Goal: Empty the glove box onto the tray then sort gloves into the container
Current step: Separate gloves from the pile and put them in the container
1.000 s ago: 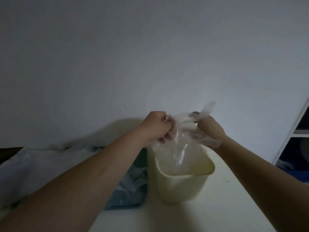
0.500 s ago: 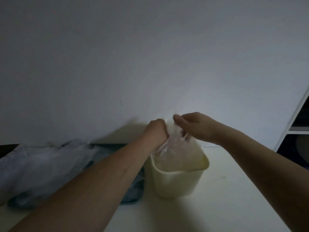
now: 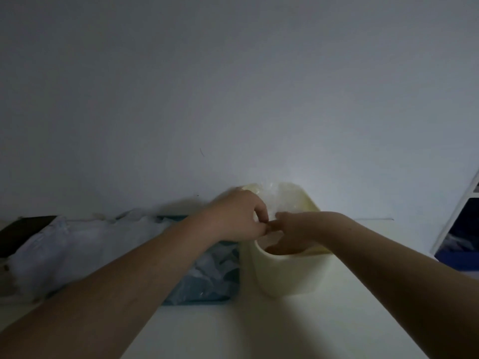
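Pale wall (image 3: 233, 86) behind a white worktop (image 3: 259, 330), dimly lit. Cream container (image 3: 293, 275) at centre, just beside the right edge of the teal tray (image 3: 197, 303). Your left hand (image 3: 238, 216) sits at the container's near-left rim, fingers curled against the clear gloves (image 3: 272, 200) bunched inside — whether it pinches them cannot be told. Your right hand (image 3: 293, 231) dips into the mouth, fingertips hidden behind the rim; its grip cannot be told either. Loose gloves (image 3: 207, 270) lie on the tray. Step in hand, by judgement: the sorting stage — packing a bunch down into the container. The next move likely calls for letting go cleanly, so the thin film does not cling and lift out, then reaching left to the tray for another glove.
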Demonstrator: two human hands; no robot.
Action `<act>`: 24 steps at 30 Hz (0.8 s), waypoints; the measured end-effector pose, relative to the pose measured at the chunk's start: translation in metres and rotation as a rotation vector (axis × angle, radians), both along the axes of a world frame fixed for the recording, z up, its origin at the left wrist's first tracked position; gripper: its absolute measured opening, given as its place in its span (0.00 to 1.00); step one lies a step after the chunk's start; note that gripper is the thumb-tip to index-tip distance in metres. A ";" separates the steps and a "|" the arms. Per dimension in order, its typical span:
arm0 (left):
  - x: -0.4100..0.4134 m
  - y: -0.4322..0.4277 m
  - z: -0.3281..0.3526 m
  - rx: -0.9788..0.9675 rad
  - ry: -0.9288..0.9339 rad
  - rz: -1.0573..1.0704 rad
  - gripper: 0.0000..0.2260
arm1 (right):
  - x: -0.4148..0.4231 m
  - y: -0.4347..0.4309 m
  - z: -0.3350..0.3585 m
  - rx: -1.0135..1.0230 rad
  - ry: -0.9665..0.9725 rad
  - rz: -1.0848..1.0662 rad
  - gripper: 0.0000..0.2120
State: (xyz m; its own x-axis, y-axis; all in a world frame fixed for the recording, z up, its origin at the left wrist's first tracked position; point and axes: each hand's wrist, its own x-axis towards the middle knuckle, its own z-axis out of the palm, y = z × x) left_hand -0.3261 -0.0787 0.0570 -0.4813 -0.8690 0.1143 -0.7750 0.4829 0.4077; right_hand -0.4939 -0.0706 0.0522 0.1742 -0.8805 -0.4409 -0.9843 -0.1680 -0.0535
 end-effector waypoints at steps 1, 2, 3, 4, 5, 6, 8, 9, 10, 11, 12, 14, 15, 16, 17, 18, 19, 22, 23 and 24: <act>-0.004 0.002 0.000 0.038 -0.050 -0.009 0.11 | 0.002 0.000 -0.003 0.017 -0.032 0.007 0.26; -0.008 0.004 -0.001 0.070 -0.122 -0.016 0.11 | 0.004 0.000 -0.006 0.033 -0.059 0.007 0.26; -0.012 0.005 -0.001 0.087 -0.197 -0.021 0.12 | 0.003 -0.001 -0.011 0.036 -0.080 0.005 0.28; -0.017 0.005 -0.002 0.098 -0.261 -0.019 0.13 | 0.003 -0.003 -0.013 0.041 -0.064 -0.010 0.30; -0.020 0.005 -0.002 0.107 -0.313 -0.013 0.13 | 0.004 -0.005 -0.019 0.035 -0.036 -0.015 0.30; -0.023 0.005 -0.003 0.110 -0.341 -0.009 0.13 | 0.003 -0.008 -0.023 0.031 0.006 -0.027 0.30; -0.025 0.005 -0.005 0.122 -0.303 -0.021 0.11 | 0.007 -0.014 -0.031 0.008 0.034 -0.069 0.29; -0.024 0.004 -0.006 0.127 -0.240 -0.026 0.10 | 0.008 -0.014 -0.032 -0.004 0.043 -0.076 0.28; -0.021 0.005 -0.007 0.123 -0.158 -0.025 0.10 | 0.011 -0.009 -0.026 0.001 0.065 -0.071 0.27; -0.015 0.007 -0.007 0.112 -0.068 -0.016 0.09 | 0.012 -0.002 -0.017 0.012 0.060 -0.067 0.26; -0.008 0.007 -0.007 0.082 0.031 0.000 0.09 | 0.011 0.004 -0.005 0.021 0.049 -0.065 0.28; 0.013 0.011 -0.009 -0.007 0.200 0.050 0.08 | 0.011 0.025 0.028 0.009 0.034 -0.062 0.31; 0.025 0.013 -0.011 -0.043 0.260 0.079 0.07 | 0.012 0.033 0.039 -0.045 0.049 -0.054 0.32; 0.038 0.015 -0.015 -0.068 0.293 0.096 0.07 | 0.012 0.039 0.049 -0.125 0.063 -0.030 0.31; 0.050 0.016 -0.020 -0.067 0.281 0.110 0.07 | 0.017 0.041 0.053 -0.216 0.060 -0.004 0.28; 0.063 0.020 -0.027 -0.052 0.236 0.117 0.07 | 0.023 0.043 0.053 -0.320 0.011 0.011 0.24; 0.074 0.021 -0.036 -0.023 0.154 0.122 0.07 | 0.032 0.043 0.052 -0.421 -0.071 0.013 0.20; 0.101 0.036 -0.072 0.087 -0.063 0.079 0.06 | 0.067 0.047 0.037 -0.584 -0.362 0.054 0.16; 0.108 0.040 -0.083 0.104 -0.086 0.056 0.07 | 0.078 0.049 0.031 -0.584 -0.456 0.070 0.17; 0.111 0.043 -0.091 0.115 -0.090 0.034 0.07 | 0.085 0.051 0.026 -0.570 -0.530 0.080 0.18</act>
State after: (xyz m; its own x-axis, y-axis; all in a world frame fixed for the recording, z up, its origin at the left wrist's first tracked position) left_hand -0.2154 -0.0362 -0.0343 -0.4556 -0.8897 -0.0288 -0.8257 0.4103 0.3872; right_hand -0.4086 -0.0197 0.0785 0.3079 -0.9217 0.2359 -0.8351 -0.3806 -0.3971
